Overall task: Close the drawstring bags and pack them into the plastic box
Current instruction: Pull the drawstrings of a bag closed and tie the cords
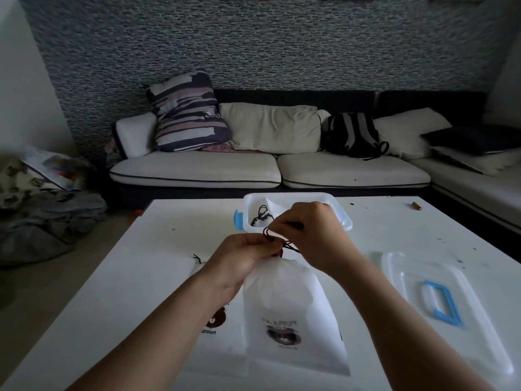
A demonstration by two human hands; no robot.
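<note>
Left hand [239, 256] grips gathered neck of white fabric drawstring bag [287, 311]; right hand [313, 235] pinches black cord [275, 235]; clear plastic box [296, 213] at 12 o'clock.

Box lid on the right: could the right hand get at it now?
Probably not yet: the way to the lid looks free, but the right hand is pinching the cord of the bag.
</note>
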